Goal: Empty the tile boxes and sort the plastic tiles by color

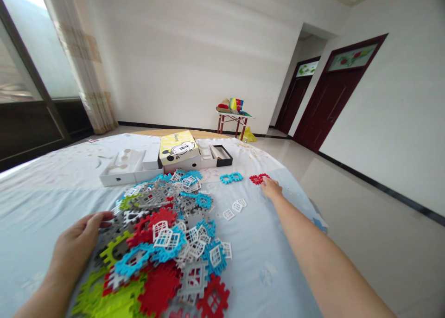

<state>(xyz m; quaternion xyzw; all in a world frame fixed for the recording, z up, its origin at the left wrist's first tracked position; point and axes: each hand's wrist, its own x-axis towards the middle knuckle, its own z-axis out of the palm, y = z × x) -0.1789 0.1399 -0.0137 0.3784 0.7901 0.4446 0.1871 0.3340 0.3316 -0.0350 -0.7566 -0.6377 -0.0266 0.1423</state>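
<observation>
A heap of plastic interlocking building pieces [158, 285] in red, blue, green and grey lies in front of me, with white window inserts [162, 234] scattered on it. At the heap's left edge is my left hand [79, 234], fingers stretched out and touching the grey pieces; nothing shows in its grasp. Farther off on the right, my right hand [273, 188] has its fingertips closed on the near right end of a red toothed piece [256, 179], which lies on the cloth. Beside that is a joined blue toothed piece [231, 178]. Between heap and right arm lie a few loose white inserts [228, 214].
White box trays [118, 178] and a yellow-and-white cartoon box [179, 151] stand behind the heap, near a small black-edged tray [223, 155]. A pale blue cloth [257, 244] covers the table. Farther back is a small side table [233, 115] with items on it.
</observation>
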